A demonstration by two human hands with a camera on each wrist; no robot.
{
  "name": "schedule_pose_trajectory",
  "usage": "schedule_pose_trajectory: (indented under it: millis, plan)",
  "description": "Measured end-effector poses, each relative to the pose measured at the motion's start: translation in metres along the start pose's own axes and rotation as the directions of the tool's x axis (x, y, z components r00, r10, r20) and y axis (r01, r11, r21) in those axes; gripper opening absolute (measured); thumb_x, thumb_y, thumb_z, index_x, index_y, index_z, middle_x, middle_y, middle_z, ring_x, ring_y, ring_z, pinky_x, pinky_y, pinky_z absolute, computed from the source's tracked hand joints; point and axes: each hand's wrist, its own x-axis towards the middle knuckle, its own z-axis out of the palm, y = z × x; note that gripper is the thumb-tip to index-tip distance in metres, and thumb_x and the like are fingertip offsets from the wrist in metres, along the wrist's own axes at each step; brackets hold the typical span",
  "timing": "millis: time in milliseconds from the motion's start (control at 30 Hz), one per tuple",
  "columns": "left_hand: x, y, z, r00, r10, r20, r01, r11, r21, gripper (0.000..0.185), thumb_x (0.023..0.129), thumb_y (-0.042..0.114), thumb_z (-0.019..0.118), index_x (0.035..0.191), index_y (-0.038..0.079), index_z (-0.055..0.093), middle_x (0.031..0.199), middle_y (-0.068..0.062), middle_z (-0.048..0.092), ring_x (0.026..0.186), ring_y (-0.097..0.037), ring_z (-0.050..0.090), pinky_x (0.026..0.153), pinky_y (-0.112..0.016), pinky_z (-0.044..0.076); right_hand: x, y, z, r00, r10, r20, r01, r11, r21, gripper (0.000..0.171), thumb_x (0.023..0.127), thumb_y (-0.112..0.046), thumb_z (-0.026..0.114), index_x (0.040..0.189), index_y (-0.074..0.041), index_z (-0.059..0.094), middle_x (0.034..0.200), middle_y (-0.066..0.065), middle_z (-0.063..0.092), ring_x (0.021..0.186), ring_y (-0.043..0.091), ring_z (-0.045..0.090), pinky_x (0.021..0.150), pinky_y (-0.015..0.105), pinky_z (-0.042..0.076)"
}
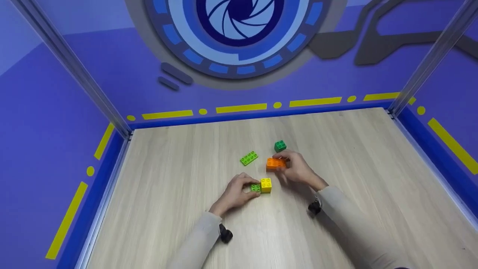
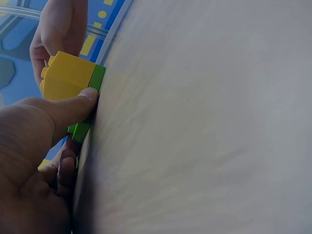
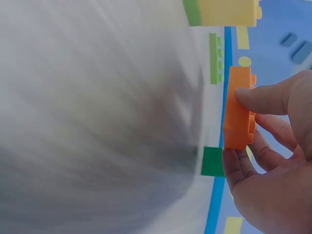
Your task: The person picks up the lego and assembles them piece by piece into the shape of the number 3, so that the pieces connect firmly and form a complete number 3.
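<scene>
My left hand [image 1: 236, 191] pinches a light green building plate [image 1: 255, 188] between thumb and fingers, low on the tabletop. A yellow building brick [image 1: 266, 185], studs up, is seated on the plate's right end; in the left wrist view the thumb lies along the lower edge of the yellow brick [image 2: 68, 75]. My right hand [image 1: 297, 169] grips a long orange brick [image 1: 275, 163] by thumb and fingertips, beyond and right of the yellow one. In the right wrist view the orange brick [image 3: 238, 109] is held with its studs toward the palm.
Another light green plate [image 1: 249, 158] lies flat on the wooden table [image 1: 179, 168], left of the orange brick. A dark green brick [image 1: 280, 145] stands just beyond my right hand. Blue-purple panels [image 1: 112, 74] close off the back and both sides.
</scene>
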Motion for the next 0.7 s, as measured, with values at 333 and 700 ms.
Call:
schedule_pose_trajectory:
  millis: [333,700]
  plan:
    - [-0.001,-0.002,0.001,0.999,0.042,-0.024,-0.042,0.999,0.006,0.036,0.094,0.030,0.084,0.128,0.019,0.078,0.115,0.004,0.067,0.110,-0.015,0.059,0.100,-0.034,0.049,-0.005,-0.017,-0.005,0.996,-0.090,0.003,0.090,0.996,0.008,0.043,0.090,0.012,0.073,0.130,-0.004,0.074,0.128,0.013,0.072,0.115,0.032,0.067,0.106,0.057,0.056]
    - [-0.001,-0.002,0.001,0.999,0.046,-0.014,-0.046,0.999,0.007,0.038,0.096,0.032,0.082,0.131,0.019,0.077,0.118,0.004,0.067,0.115,-0.017,0.058,0.102,-0.036,0.048,-0.012,-0.028,-0.002,0.986,-0.166,0.016,0.165,0.986,0.026,0.043,0.090,0.012,0.071,0.130,-0.003,0.074,0.125,0.013,0.072,0.114,0.032,0.067,0.103,0.056,0.056]
